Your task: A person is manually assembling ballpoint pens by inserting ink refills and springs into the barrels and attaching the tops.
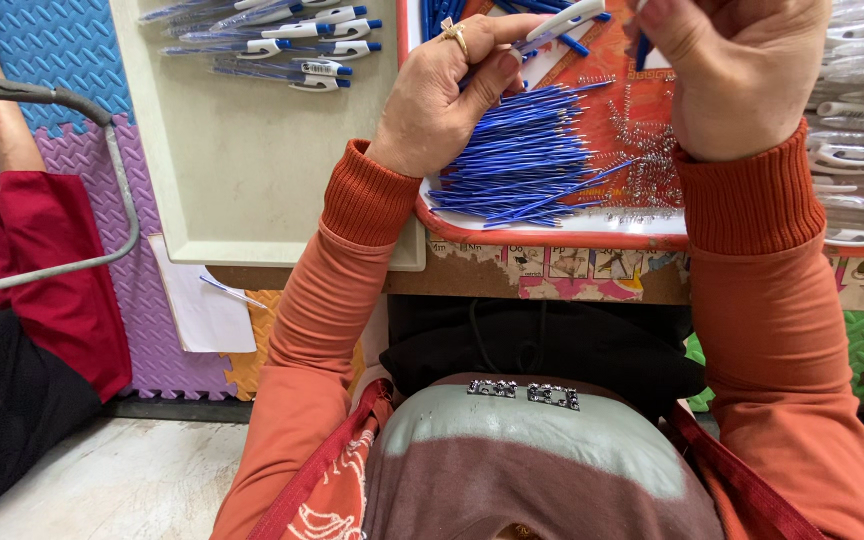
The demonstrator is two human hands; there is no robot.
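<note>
Hands (452, 90) closed on pen (560, 22).

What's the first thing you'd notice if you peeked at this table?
The big heap of thin blue pen refills in the middle of the red-rimmed tray stands out first, with a tangle of little metal springs just right of it. Above the heap, the left hand with a gold ring holds a white and blue pen, and the right hand is raised beside it. Finished pens lie on the cream tray at left.
</note>
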